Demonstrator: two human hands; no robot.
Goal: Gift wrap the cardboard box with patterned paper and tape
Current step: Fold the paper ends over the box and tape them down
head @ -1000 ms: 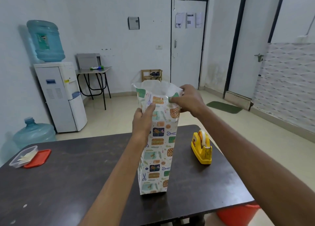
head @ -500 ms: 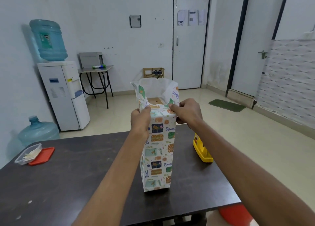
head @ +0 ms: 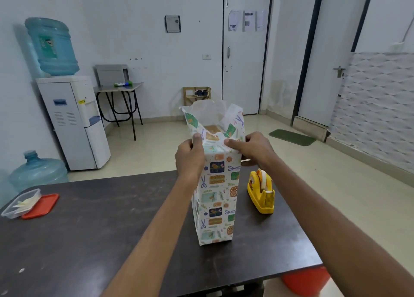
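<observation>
Head view: cardboard box (head: 211, 129) mostly hidden, only a brown sliver of its top shows inside the open paper (head: 216, 193) sleeve; the box stands upright mid-table (head: 94, 225), wrapped on all visible sides. Paper is thin and glossy, white inside, printed with scissors and gift motifs, with loose flaps sticking up crumpled above the box top. Left hand (head: 190, 157) pinches the paper at the box's top left edge, thumb on the fold; right hand (head: 251, 148) presses the near flap down at the top right, fingers partly hidden behind the box. Yellow plastic tape dispenser (head: 261, 192) just right of the box. Clear tub (head: 21, 203) with red lid (head: 41, 206) far left of the box, tub cut off by the frame edge.
</observation>
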